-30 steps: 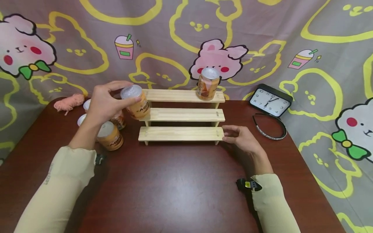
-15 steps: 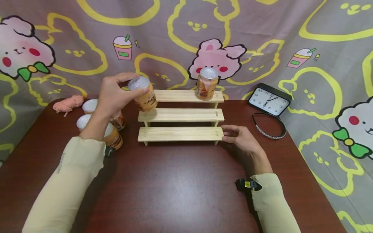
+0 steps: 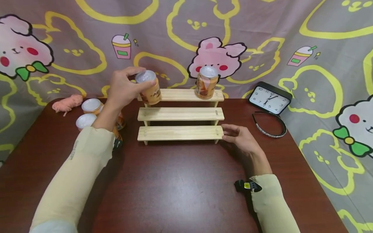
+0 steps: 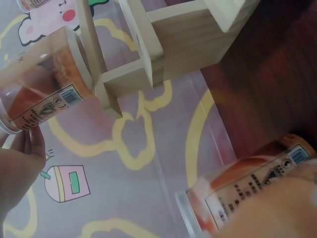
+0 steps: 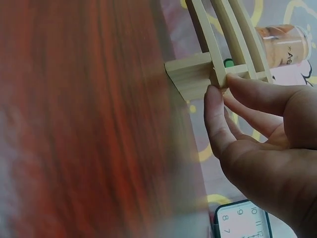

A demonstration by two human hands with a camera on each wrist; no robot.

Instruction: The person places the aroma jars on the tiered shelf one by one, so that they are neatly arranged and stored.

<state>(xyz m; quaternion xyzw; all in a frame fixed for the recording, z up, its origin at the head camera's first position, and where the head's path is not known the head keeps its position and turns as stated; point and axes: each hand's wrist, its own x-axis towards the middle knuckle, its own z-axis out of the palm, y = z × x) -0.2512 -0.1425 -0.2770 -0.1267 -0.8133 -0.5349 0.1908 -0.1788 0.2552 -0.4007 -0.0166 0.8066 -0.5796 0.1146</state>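
My left hand (image 3: 120, 87) grips an orange-labelled can (image 3: 152, 92) with a silver lid, thumb and fingers near its top. The can is upright at the left end of the top step of a three-step wooden display rack (image 3: 180, 114). In the left wrist view, the base of this can (image 4: 47, 82) is right at the end of the top board. A similar can (image 3: 206, 85) stands toward the right end of that step. My right hand (image 3: 243, 139) pinches the right end of the lowest step, its fingertips (image 5: 214, 96) at the board's corner.
Several more cans (image 3: 85, 120) stand on the table left of the rack, partly hidden by my left forearm. Behind them lies pink yarn (image 3: 68, 103). A clock (image 3: 270, 98) and a headband (image 3: 271, 129) are at the right. A patterned curtain (image 3: 163, 38) hangs behind.
My left hand has carried the can up and to the right, from beside the middle step to the left end of the top step. My right hand stays at the lowest step.
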